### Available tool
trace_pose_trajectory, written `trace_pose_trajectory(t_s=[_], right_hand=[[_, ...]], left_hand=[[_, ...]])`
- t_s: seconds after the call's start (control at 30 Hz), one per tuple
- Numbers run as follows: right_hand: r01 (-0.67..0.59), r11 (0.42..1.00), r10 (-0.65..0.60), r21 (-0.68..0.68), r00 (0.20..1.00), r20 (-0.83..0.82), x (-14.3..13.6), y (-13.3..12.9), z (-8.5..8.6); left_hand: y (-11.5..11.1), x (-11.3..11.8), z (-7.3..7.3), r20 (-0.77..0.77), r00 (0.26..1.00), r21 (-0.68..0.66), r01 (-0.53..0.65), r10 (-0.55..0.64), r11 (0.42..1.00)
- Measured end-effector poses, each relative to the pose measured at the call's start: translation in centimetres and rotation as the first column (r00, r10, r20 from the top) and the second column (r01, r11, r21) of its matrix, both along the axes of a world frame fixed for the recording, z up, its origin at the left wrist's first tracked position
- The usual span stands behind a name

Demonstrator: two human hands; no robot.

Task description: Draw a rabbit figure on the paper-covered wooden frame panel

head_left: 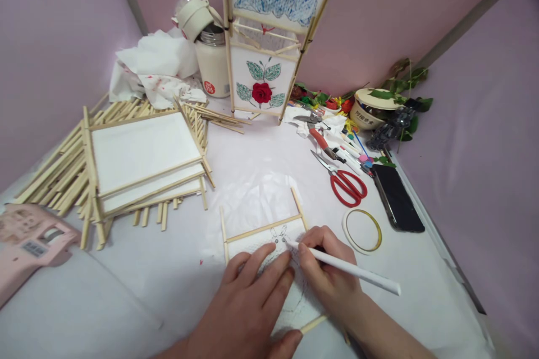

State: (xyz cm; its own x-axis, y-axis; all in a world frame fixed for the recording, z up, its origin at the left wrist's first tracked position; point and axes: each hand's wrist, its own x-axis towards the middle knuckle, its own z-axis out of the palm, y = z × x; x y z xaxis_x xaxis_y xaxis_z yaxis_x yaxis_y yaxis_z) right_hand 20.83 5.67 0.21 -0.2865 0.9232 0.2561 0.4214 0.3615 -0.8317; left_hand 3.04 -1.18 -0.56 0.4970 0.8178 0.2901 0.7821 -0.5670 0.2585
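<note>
While left hand (252, 297) lies flat on the paper panel (269, 258), right hand (324, 269) pinches a white pen (349, 270).

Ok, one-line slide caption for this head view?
Right hand draws with a white pen on a wood-framed paper panel, left hand steadying it.

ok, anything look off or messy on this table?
Mostly untidy, nothing broken. The flask at the back stands open, its lid tipped against it, beside crumpled tissue with red stains. Loose sticks are strewn under the blank frames. The left hand flattens the paper frame while the right hand draws with a pen.
</note>
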Motion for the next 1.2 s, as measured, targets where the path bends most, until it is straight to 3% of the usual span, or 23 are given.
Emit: trace_pose_trajectory(t_s=[0.47,1.2], right_hand=[[-0.026,1.0,0.026,0.014,0.999,0.028,0.06,0.09,0.02],[-0.039,0.999,0.038,0.019,0.998,0.06,0.1,0.22,0.16]], left_hand=[[0.02,0.22,0.78,0.021,1.0,-0.007,-0.021,0.021,1.0],[-0.19,0.29,0.3,0.031,0.999,-0.043,-0.023,0.024,0.999]])
